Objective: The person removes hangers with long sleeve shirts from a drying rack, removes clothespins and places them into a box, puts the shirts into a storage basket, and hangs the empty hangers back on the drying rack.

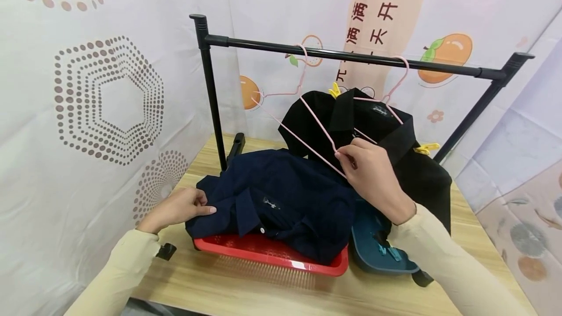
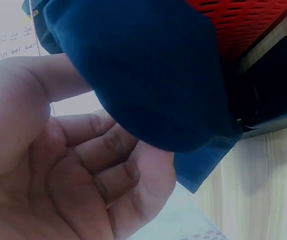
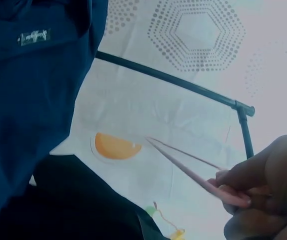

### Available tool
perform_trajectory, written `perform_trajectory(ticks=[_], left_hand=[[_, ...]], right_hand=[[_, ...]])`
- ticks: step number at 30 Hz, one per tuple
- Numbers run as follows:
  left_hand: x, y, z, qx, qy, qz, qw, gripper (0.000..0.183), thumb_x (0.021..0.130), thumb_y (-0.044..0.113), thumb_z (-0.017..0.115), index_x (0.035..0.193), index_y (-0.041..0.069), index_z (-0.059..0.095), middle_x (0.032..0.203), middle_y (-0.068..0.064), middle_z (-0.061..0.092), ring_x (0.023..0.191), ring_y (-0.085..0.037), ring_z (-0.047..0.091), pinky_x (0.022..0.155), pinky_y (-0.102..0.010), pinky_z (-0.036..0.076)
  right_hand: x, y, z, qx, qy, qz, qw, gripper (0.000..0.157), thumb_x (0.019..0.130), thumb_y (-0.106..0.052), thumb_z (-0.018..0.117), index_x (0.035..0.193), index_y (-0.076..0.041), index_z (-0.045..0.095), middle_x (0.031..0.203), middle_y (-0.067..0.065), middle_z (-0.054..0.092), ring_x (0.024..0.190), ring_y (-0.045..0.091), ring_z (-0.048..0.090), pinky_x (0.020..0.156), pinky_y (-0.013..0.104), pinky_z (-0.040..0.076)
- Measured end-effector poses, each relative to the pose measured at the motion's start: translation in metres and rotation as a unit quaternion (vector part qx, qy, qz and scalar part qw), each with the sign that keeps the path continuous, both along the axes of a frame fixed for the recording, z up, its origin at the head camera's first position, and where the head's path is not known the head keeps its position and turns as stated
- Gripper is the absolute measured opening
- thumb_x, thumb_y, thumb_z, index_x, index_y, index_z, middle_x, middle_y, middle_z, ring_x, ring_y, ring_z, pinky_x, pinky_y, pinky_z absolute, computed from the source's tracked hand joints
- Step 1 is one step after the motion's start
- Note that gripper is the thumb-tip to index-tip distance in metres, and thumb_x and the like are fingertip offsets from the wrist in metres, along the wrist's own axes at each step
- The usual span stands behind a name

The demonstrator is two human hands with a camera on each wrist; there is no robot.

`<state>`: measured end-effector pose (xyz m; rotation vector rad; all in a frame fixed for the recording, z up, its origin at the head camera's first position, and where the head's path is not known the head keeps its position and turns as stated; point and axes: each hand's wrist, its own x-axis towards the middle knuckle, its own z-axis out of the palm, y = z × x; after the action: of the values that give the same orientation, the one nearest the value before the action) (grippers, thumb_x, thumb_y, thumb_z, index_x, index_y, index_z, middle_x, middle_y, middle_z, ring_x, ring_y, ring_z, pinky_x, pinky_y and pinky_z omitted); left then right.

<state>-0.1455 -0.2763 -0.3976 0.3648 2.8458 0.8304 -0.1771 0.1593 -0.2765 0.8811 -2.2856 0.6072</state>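
Observation:
A navy collared shirt (image 1: pixel 294 179) lies heaped over a red basket (image 1: pixel 268 252), its collar label and a white button showing. At the shirt's left edge, my left hand (image 1: pixel 182 206) grips the cloth, thumb on top; the left wrist view shows the navy fabric (image 2: pixel 148 75) between thumb and fingers. My right hand (image 1: pixel 373 174) pinches the lower corner of a pink hanger (image 1: pixel 318 122), whose hook is over the black rail (image 1: pixel 272 46). The hanger slants, with no garment on it. In the right wrist view the pink wire (image 3: pixel 193 175) runs out from the fingertips.
A black shirt (image 1: pixel 426 184) hangs from another pink hanger (image 1: pixel 399 82) on the right, held with yellow clips (image 1: pixel 427 148). Under it stands a teal basket (image 1: pixel 382 265) with blue clips (image 1: pixel 394 253). The rack's left post (image 1: pixel 212 106) rises behind the red basket.

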Motion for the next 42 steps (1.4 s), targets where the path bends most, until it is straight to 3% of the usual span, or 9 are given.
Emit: perform_trajectory(ticks=[5, 9, 14, 24, 29, 33, 37, 42], left_hand=[[0.001, -0.003, -0.002, 0.004, -0.007, 0.001, 1.0000, 0.025, 0.095, 0.030, 0.076, 0.082, 0.011, 0.066, 0.061, 0.004, 0.047, 0.055, -0.014, 0.046, 0.055, -0.030, 0.038], [0.000, -0.005, -0.002, 0.003, -0.002, -0.008, 1.0000, 0.027, 0.095, 0.031, 0.075, 0.079, 0.012, 0.066, 0.060, 0.005, 0.047, 0.053, -0.012, 0.044, 0.053, -0.029, 0.037], [-0.003, -0.005, -0.001, 0.012, -0.007, -0.021, 0.9997, 0.031, 0.096, 0.033, 0.074, 0.074, 0.013, 0.065, 0.056, 0.006, 0.044, 0.049, -0.011, 0.043, 0.050, -0.028, 0.036], [-0.004, -0.006, 0.000, 0.025, -0.035, -0.028, 0.9987, 0.033, 0.096, 0.033, 0.074, 0.072, 0.013, 0.065, 0.054, 0.006, 0.043, 0.047, -0.010, 0.042, 0.049, -0.027, 0.036], [-0.005, -0.009, -0.001, 0.037, -0.040, -0.025, 0.9982, 0.031, 0.096, 0.036, 0.075, 0.075, 0.013, 0.067, 0.056, 0.005, 0.045, 0.048, -0.011, 0.042, 0.049, -0.028, 0.037], [-0.006, -0.015, -0.005, 0.045, -0.051, 0.002, 0.9977, 0.034, 0.093, 0.042, 0.077, 0.093, 0.009, 0.068, 0.075, 0.000, 0.058, 0.063, -0.015, 0.051, 0.058, -0.032, 0.044], [-0.008, -0.020, -0.009, 0.076, -0.077, 0.027, 0.9937, 0.056, 0.093, 0.045, 0.076, 0.122, 0.000, 0.059, 0.103, -0.011, 0.063, 0.076, -0.021, 0.058, 0.067, -0.037, 0.051], [-0.011, -0.026, -0.017, 0.158, -0.134, 0.034, 0.9777, 0.076, 0.099, 0.039, 0.071, 0.149, -0.006, 0.038, 0.119, -0.020, 0.058, 0.092, -0.025, 0.062, 0.072, -0.039, 0.054]], right_hand=[[-0.001, -0.022, -0.010, -0.014, 0.000, 0.025, 1.000, 0.003, 0.092, -0.006, 0.075, 0.093, -0.004, 0.077, 0.070, 0.000, 0.058, 0.061, 0.012, 0.049, 0.057, 0.031, 0.041], [0.000, -0.042, -0.018, -0.055, -0.043, 0.051, 0.996, 0.009, 0.098, -0.014, 0.072, 0.100, -0.006, 0.076, 0.065, -0.005, 0.052, 0.058, 0.009, 0.047, 0.054, 0.028, 0.040], [0.002, -0.060, -0.023, -0.097, -0.106, 0.100, 0.985, 0.014, 0.102, -0.017, 0.067, 0.111, -0.007, 0.072, 0.064, -0.007, 0.049, 0.053, 0.008, 0.046, 0.049, 0.027, 0.039], [0.006, -0.067, -0.039, -0.060, -0.188, 0.157, 0.968, 0.023, 0.110, -0.018, 0.052, 0.126, -0.009, 0.065, 0.067, -0.009, 0.053, 0.058, 0.007, 0.052, 0.054, 0.028, 0.046], [0.005, -0.055, -0.059, 0.009, -0.185, 0.118, 0.976, 0.020, 0.106, -0.017, 0.061, 0.123, -0.010, 0.067, 0.066, -0.011, 0.049, 0.055, 0.004, 0.048, 0.053, 0.026, 0.043], [0.001, -0.029, -0.076, 0.065, -0.194, 0.058, 0.977, 0.019, 0.100, -0.018, 0.069, 0.118, -0.010, 0.070, 0.064, -0.013, 0.048, 0.054, 0.003, 0.045, 0.051, 0.025, 0.041], [-0.005, 0.006, -0.091, 0.079, -0.237, -0.009, 0.968, 0.024, 0.098, -0.022, 0.073, 0.118, -0.008, 0.069, 0.063, -0.010, 0.048, 0.052, 0.006, 0.045, 0.048, 0.027, 0.040], [-0.007, 0.045, -0.105, 0.056, -0.315, -0.059, 0.945, 0.039, 0.099, -0.032, 0.071, 0.125, -0.005, 0.059, 0.067, -0.003, 0.050, 0.055, 0.013, 0.049, 0.052, 0.030, 0.043]])
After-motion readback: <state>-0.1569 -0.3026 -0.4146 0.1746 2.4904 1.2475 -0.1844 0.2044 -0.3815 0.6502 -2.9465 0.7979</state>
